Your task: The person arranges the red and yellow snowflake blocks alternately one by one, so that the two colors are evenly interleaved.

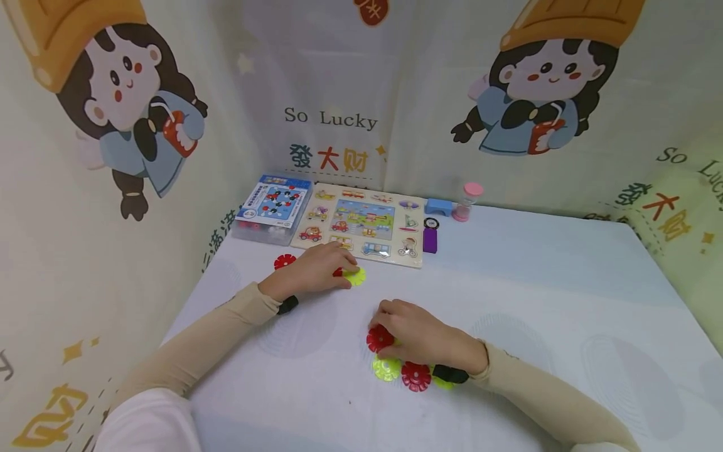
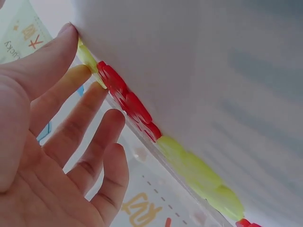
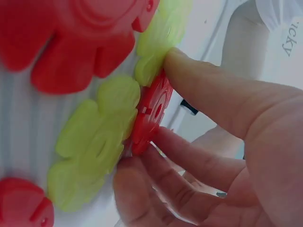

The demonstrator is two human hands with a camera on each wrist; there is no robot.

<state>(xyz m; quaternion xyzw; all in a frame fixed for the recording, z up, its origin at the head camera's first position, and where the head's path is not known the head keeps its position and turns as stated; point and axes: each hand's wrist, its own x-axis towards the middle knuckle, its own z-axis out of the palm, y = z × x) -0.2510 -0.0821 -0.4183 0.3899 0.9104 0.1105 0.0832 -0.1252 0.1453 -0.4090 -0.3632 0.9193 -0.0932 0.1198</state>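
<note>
Here, we see a red flower-shaped piece (image 1: 380,339) on the near middle part of the worktop (image 1: 553,270), with the right hand (image 1: 417,333) pinching it between thumb and bent fingers. Just below it lies a yellow-green piece (image 1: 386,370), then another red one (image 1: 416,377); a further yellow-green piece is partly hidden by the wrist. The right wrist view shows us the gripped red piece touching a yellow-green neighbour on either side.

Farther off and to the left, our left hand (image 1: 316,270) curves its thumb and fingers around the edge of a yellow-green piece (image 1: 356,277), lightly pinching it. From there, the left wrist view shows a row: a red piece (image 2: 128,101), a yellow-green one (image 2: 199,175) and a bit of red at the end.

Behind that hand we find a picture puzzle board (image 1: 364,220), with a clear plastic box (image 1: 273,210) against its left side. Right of the board are a purple block (image 1: 430,240), a small dark round piece (image 1: 432,223), a blue block (image 1: 439,207) and a pink-ended sand timer (image 1: 466,203). A cloth (image 1: 418,81) printed with cartoon figures hangs behind everything.
</note>
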